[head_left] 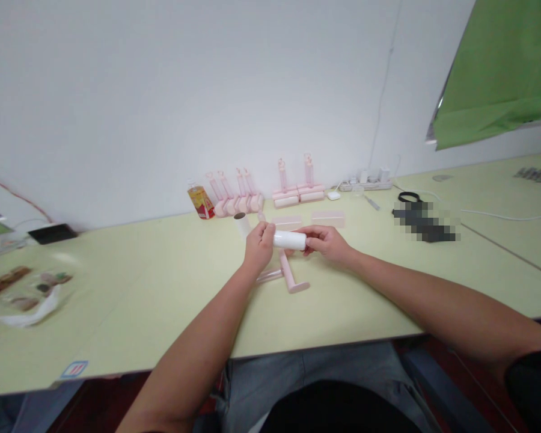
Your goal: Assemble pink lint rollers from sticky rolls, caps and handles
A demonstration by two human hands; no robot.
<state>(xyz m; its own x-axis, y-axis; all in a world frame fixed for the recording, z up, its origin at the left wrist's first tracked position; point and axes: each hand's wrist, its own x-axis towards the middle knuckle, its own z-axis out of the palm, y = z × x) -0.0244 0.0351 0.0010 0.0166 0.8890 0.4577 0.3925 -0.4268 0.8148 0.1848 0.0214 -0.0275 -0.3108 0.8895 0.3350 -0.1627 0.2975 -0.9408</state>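
Both my hands hold a white roll (290,240) level above the pale green table (139,288). My left hand (258,246) is closed around its left end. My right hand (323,241) pinches its right end. Just below the roll a pink lint-roller handle (292,278) lies on the table, with a second pink piece (269,276) beside it under my left wrist. A used roll core (242,224) stands just behind my left hand.
Several pink lint rollers (237,200) and two more (297,191) stand against the wall, with pink covers (327,218) in front. An orange bottle (200,201), a power strip (365,180), a blurred dark item (424,219) and snack bags (27,291) also lie about.
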